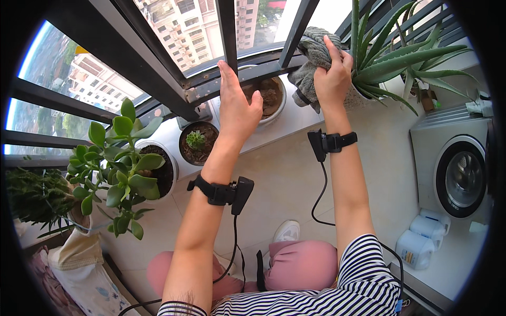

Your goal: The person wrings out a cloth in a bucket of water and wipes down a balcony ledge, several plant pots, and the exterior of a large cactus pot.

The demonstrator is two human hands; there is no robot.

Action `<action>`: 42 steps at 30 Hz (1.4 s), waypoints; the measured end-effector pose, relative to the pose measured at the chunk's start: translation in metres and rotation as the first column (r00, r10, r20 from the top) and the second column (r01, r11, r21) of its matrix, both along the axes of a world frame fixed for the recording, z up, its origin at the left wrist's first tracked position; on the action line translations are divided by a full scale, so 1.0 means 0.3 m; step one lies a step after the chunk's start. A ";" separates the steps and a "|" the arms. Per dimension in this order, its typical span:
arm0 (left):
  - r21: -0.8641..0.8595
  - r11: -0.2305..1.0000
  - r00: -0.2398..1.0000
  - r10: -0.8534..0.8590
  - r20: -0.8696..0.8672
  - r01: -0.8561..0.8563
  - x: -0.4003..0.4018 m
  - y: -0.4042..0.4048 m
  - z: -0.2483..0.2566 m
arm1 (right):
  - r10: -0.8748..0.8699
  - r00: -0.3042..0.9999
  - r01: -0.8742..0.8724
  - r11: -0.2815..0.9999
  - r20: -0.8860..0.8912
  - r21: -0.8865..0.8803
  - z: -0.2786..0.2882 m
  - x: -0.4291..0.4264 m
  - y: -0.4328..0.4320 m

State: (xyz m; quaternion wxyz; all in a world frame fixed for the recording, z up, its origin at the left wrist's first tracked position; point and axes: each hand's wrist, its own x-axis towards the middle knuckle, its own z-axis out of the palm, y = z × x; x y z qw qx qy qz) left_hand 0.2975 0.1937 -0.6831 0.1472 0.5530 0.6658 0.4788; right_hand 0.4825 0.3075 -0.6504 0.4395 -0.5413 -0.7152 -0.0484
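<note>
My right hand (334, 81) grips a bunched grey knit cloth (314, 51) up by the black metal window railing (302, 27). Folds of the cloth hang below my fingers, and its far side is hidden. My left hand (238, 104) is empty, with fingers straight and thumb apart. Its fingertips are beside an upright railing bar (227, 31); contact cannot be made out. Between my hands, a round pot of dry brown soil (272, 98) stands on the white ledge (255, 144), partly behind the lower rail.
A small potted succulent (195, 140) and a large jade plant (130, 173) stand left along the ledge. Spiky aloe leaves (411, 63) spread close to my right hand. A front-loading washing machine (425, 158) and plastic jugs (415, 247) are at the right. Cables hang from both wrist straps.
</note>
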 end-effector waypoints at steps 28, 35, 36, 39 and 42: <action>0.015 1.000 0.999 0.016 0.028 -0.017 -0.049 -0.013 -0.048 | 0.274 0.668 -0.697 0.555 -0.692 -0.454 0.133 -0.032 -0.153; -0.012 1.000 0.985 -0.002 0.173 0.004 -0.033 -0.020 0.024 | 0.221 0.954 -0.036 0.757 0.203 -0.652 0.015 -0.199 -0.088; -0.007 1.000 0.987 0.004 0.162 -0.003 -0.037 -0.024 0.026 | 0.228 0.952 -0.042 0.756 0.203 -0.654 0.019 -0.192 -0.092; -0.017 1.000 0.985 0.022 0.170 -0.019 -0.045 -0.029 0.027 | 0.289 0.950 -0.142 0.733 0.116 -0.666 0.040 -0.151 -0.103; -0.020 0.997 0.988 0.077 0.133 -0.075 -0.054 -0.027 -0.002 | 0.359 0.932 -0.210 0.653 0.053 -0.728 0.055 -0.128 -0.114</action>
